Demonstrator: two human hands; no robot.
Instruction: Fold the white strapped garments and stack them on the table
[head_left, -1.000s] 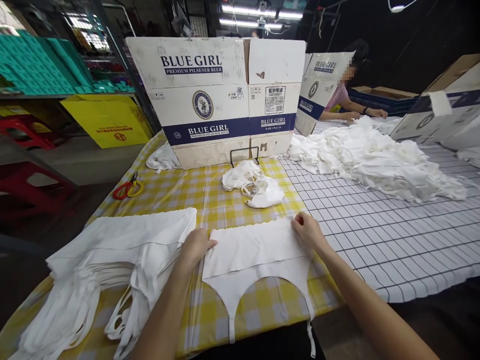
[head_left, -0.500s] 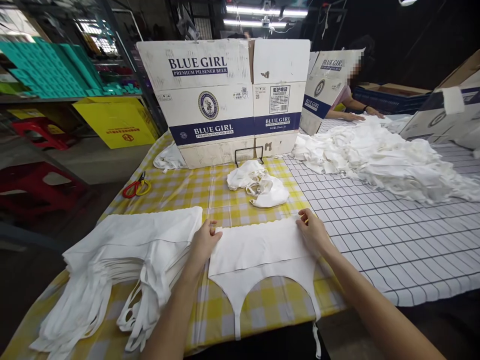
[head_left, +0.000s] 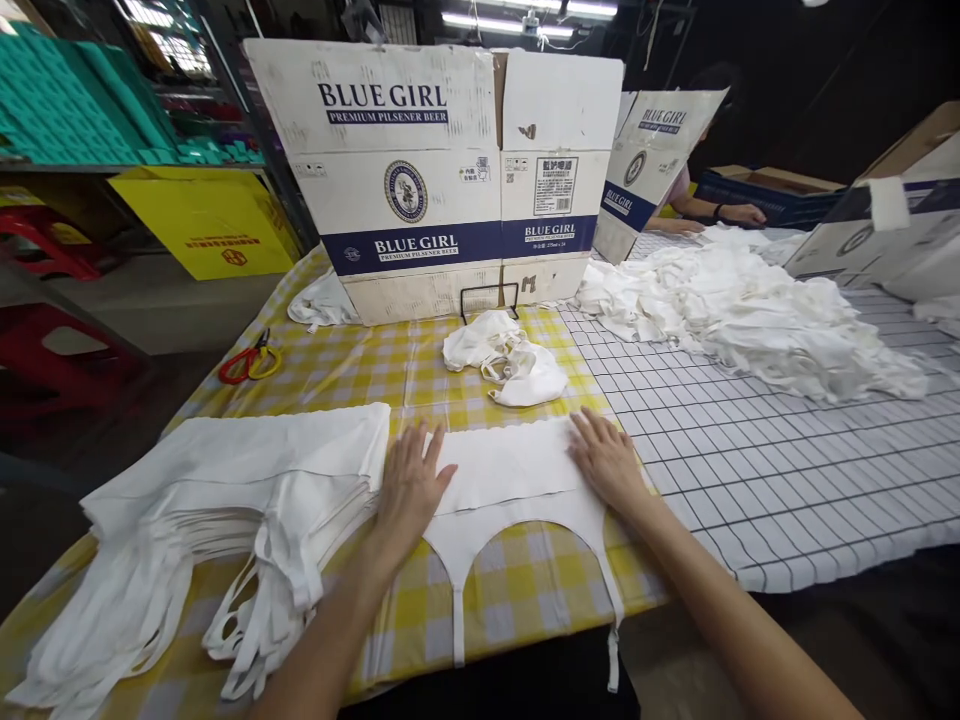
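White garment [head_left: 510, 470] lies under both hands [head_left: 411, 490] [head_left: 609, 465], now spread flat instead of pinching its upper corners.

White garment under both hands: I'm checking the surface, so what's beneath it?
Yellow checked cloth shows around the garment and within its curved cutout; what lies directly under it is covered.

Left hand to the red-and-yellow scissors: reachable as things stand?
Likely yes: the left hand lies open on the white garment's left end, apparently gripping nothing. The scissors lie uncovered beyond the garment stack, whose far corner looks low enough to pass over.
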